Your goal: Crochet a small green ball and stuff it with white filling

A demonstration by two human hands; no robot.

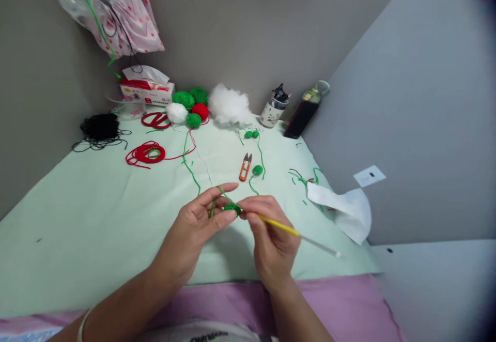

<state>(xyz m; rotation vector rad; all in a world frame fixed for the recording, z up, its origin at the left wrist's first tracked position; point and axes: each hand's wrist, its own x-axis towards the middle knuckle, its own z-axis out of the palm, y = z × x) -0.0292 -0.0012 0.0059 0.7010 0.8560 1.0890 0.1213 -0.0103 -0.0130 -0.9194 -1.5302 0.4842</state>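
Observation:
My left hand (201,218) pinches a small green crocheted piece (231,208) between thumb and fingers, with green yarn (190,169) looped over its index finger and trailing back across the table. My right hand (267,228) is closed on a yellow-handled crochet hook (289,228), its tip at the green piece. Both hands hover over the pale green table cover (96,218), near the front middle.
Orange snips (245,167) and small green crocheted balls (257,170) lie just beyond the hands. Yarn balls (191,105), white stuffing (230,105), a tissue box (147,92), a cup (273,109) and a dark bottle (302,114) line the back. Red cord (145,153) lies left; white paper (344,207) right.

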